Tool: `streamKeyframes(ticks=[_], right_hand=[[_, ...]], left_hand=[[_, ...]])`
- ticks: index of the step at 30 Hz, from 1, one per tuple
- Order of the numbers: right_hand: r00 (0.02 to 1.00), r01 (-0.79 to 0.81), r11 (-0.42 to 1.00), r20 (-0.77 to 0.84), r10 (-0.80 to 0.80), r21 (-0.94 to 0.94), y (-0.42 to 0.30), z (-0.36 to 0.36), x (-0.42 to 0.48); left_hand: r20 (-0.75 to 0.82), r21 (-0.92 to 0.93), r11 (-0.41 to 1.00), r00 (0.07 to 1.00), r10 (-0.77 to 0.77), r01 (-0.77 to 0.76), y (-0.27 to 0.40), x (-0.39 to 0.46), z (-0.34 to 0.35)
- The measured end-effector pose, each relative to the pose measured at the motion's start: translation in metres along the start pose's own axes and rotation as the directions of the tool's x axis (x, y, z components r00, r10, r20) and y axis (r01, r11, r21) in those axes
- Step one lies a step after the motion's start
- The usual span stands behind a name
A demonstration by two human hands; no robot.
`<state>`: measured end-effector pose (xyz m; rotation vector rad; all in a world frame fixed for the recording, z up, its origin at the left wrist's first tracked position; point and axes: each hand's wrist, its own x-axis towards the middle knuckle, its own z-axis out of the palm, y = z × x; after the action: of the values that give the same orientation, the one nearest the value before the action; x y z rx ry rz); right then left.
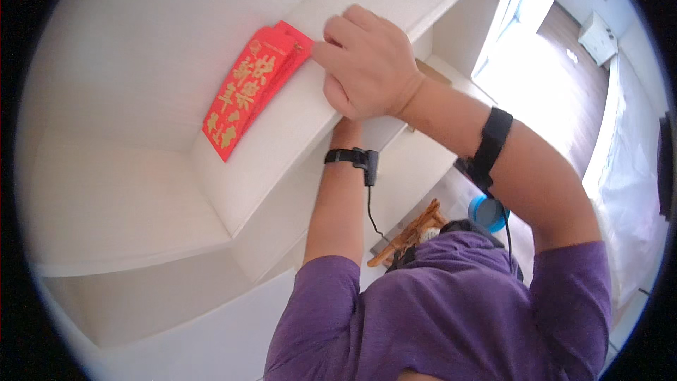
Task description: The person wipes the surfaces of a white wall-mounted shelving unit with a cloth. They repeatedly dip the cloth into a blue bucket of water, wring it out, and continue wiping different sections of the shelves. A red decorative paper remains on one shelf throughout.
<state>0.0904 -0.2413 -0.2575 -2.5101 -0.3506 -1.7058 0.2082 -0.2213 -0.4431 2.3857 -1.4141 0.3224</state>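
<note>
Red paper envelopes [238,90] with gold characters lie overlapped on a white shelf board [270,159], against the back panel. My right hand [370,63] is over the board's front edge, its fingers curled and slightly blurred. Its knuckles come up to the upper right corner of the envelopes; whether they touch, I cannot tell. Anything inside the curled fingers is hidden. My left forearm [338,206] reaches up from below, and my left hand is hidden behind the right one.
White shelf compartments [132,211] surround the board. Below stand a carved wooden piece [412,233] and a blue-rimmed round container [484,212]. Thin black cables [372,211] hang from my wrist straps. A bright window [515,0] and a small white cabinet [597,39] are farther off.
</note>
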Motion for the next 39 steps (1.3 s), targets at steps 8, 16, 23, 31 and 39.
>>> streamKeyframes(ticks=[8, 16, 23, 31, 39], right_hand=[[0.992, -0.116, 0.993, 0.046, 0.116, -0.012, 0.09, 0.008, -0.045], [0.995, -0.074, 0.997, 0.06, 0.075, -0.013, 0.086, 0.001, -0.034], [0.99, -0.088, 0.996, 0.105, 0.09, -0.02, 0.082, -0.001, -0.033], [0.995, -0.072, 0.997, 0.071, 0.071, 0.013, 0.079, -0.007, -0.031], [0.941, -0.051, 0.994, 0.339, 0.015, 0.098, -0.002, -0.036, -0.044]], left_hand=[[0.144, 0.006, 0.998, 0.988, 0.055, -0.057, 0.026, 0.03, 0.043], [0.191, -0.151, 0.976, 0.974, -0.124, 0.154, 0.042, -0.047, 0.021], [0.017, -0.181, 0.769, 0.783, -0.621, 0.614, -0.038, -0.213, -0.044], [-0.285, -0.105, 0.347, 0.306, -0.908, 0.932, -0.065, -0.387, -0.098], [-0.222, -0.531, 0.506, 0.465, -0.857, 0.68, 0.061, -0.359, -0.122]])
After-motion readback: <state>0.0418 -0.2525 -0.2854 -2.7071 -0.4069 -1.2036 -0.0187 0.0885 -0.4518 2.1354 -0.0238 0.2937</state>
